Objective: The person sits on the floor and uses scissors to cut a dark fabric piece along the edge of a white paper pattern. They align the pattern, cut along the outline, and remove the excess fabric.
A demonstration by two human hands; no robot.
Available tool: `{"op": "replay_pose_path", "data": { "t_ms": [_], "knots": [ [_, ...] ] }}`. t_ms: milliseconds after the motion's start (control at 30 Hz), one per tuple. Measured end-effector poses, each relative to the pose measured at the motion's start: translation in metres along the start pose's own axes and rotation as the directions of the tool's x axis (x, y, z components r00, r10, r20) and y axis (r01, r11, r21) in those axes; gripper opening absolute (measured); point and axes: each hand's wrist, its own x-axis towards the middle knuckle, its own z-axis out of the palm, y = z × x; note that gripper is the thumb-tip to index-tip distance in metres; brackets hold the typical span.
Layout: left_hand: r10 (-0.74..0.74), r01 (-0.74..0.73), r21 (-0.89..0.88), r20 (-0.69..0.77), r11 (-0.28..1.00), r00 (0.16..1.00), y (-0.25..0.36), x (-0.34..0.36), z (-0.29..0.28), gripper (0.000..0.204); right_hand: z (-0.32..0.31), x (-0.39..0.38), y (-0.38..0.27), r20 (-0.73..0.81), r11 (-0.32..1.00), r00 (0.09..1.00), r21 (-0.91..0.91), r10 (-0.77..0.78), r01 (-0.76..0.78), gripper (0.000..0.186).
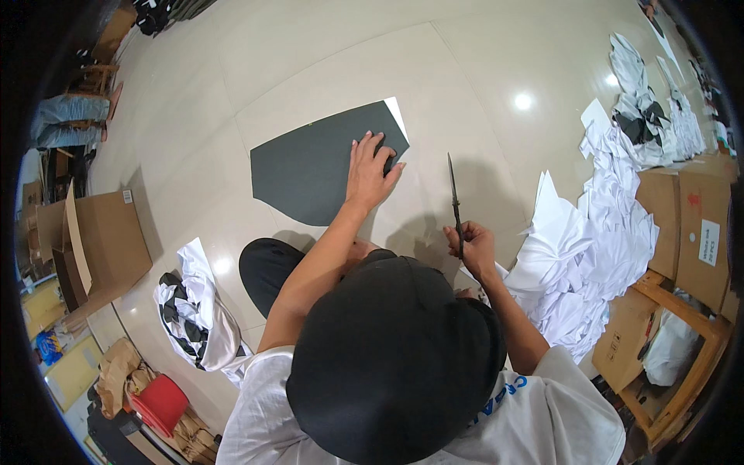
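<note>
A dark grey flat sheet (pixel 306 163), cut to a shape with one curved side, lies on the floor in front of me. A white piece (pixel 397 116) shows from under its right corner. My left hand (pixel 373 172) rests on the sheet's right part with its fingers spread; something dark, perhaps shadow, shows below the fingertips. To the right of the sheet, my right hand (pixel 474 246) grips a pair of scissors (pixel 453 186) by the handles. The blades point away from me, look closed together, and stand apart from the sheet.
A big heap of white cloth pieces (pixel 589 240) lies at my right, beside cardboard boxes (pixel 701 232) and a wooden frame (pixel 697 349). At my left sit a white and black cloth bundle (pixel 198 310) and an open carton (pixel 108 240). Another person's legs (pixel 74 120) show far left.
</note>
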Motion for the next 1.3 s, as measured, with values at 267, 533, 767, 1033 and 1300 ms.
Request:
{"op": "replay_pose_path", "data": {
  "t_ms": [267,533,767,1033,1300],
  "knots": [
    [-0.003,0.003,-0.009,-0.092,1.000,0.996,-0.003,0.001,0.029,0.014,-0.002,0.008,0.017,0.029,0.969,1.000,-0.248,-0.007,0.014,0.053],
    [-0.042,0.024,-0.140,-0.131,0.990,0.991,-0.008,0.003,0.032,0.011,0.014,0.028,-0.026,0.149,0.984,0.973,-0.022,0.176,-0.174,0.052],
    [-0.055,0.037,-0.144,-0.124,0.989,0.991,-0.011,0.002,0.029,0.012,0.028,0.045,-0.032,0.188,0.978,0.963,0.045,0.192,-0.203,0.054],
    [-0.038,0.035,-0.036,-0.088,0.999,0.995,-0.004,0.002,0.028,0.011,0.035,0.056,-0.041,0.178,0.979,0.964,0.009,0.197,-0.202,0.050],
    [-0.037,0.035,-0.029,-0.090,0.999,0.995,0.000,0.000,0.027,0.013,0.031,0.072,-0.039,0.171,0.981,0.966,-0.036,0.196,-0.192,0.043]
  ]
}}
